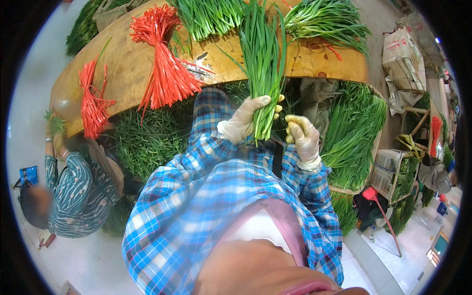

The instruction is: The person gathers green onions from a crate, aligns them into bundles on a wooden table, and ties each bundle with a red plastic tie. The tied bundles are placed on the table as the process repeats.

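My left hand (pixel 243 117), in a pale translucent glove, grips a bunch of long flat green leaves, likely Chinese chives (pixel 261 62), near the pale stalk ends. The leaf tips point away from me, over the wooden table (pixel 228 61). Just right of the stalk ends is my right hand (pixel 305 138), gloved alike, fingers curled and thumb against them. I see nothing in it, though a thin stalk could be hidden. Two piles of the same greens lie at the table's far side, one left of centre (pixel 210 18), one at right (pixel 324 22).
Red plastic tie strips lie in a large bundle (pixel 162 62) and a smaller one (pixel 92 99) on the table. Loose greens (pixel 147 140) fill the space left of my legs; a crate of chives (pixel 354 136) stands right. A co-worker (pixel 77 195) sits at left, holding greens (pixel 57 123).
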A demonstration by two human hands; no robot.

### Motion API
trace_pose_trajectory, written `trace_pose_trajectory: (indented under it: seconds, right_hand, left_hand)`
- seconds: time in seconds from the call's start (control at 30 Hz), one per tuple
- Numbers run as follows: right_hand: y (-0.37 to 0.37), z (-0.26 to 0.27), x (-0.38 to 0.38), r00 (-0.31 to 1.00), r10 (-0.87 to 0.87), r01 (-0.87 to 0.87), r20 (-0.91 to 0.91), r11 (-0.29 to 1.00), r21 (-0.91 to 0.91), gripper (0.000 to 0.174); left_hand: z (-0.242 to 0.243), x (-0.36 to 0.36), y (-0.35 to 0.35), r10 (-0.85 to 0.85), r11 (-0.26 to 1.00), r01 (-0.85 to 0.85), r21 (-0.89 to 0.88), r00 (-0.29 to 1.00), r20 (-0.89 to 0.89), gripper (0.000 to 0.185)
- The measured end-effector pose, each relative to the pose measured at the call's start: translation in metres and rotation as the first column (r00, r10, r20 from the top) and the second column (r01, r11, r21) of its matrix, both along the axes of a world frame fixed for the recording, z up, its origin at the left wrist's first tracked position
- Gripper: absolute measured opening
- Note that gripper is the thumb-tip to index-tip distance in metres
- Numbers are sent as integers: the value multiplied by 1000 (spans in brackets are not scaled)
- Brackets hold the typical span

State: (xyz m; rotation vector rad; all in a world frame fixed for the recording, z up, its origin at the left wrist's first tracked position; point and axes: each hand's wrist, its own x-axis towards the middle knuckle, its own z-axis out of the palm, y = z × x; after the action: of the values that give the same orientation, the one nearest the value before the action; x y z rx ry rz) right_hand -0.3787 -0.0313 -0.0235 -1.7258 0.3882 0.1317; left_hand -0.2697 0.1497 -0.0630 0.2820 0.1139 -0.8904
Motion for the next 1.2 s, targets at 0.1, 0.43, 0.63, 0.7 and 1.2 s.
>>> trace_pose_trajectory:
  seconds: [0.1,0.43,0.63,0.7,1.2]
  right_hand:
    - [5,-2,20,995,80,-86,53,986,142,53]
    - [46,-47,30,991,63,-63,119,998,-4,69]
    - [38,-42,19,969,121,-111,214,992,-57,69]
    - [33,-42,15,973,169,-180,155,982,57,69]
    - [20,-22,-24,975,220,-213,44,845,490,66]
  left_hand:
    - [3,-5,-11,72,968,-111,225,982,173,47]
    - [9,-15,-40,29,711,-326,623,899,438,40]
    - [5,-7,-33,84,855,-253,452,929,361,42]
    - [-1,0,-33,16,913,-124,388,962,271,47]
    - [17,2,-25,-73,996,53,71,949,305,73]
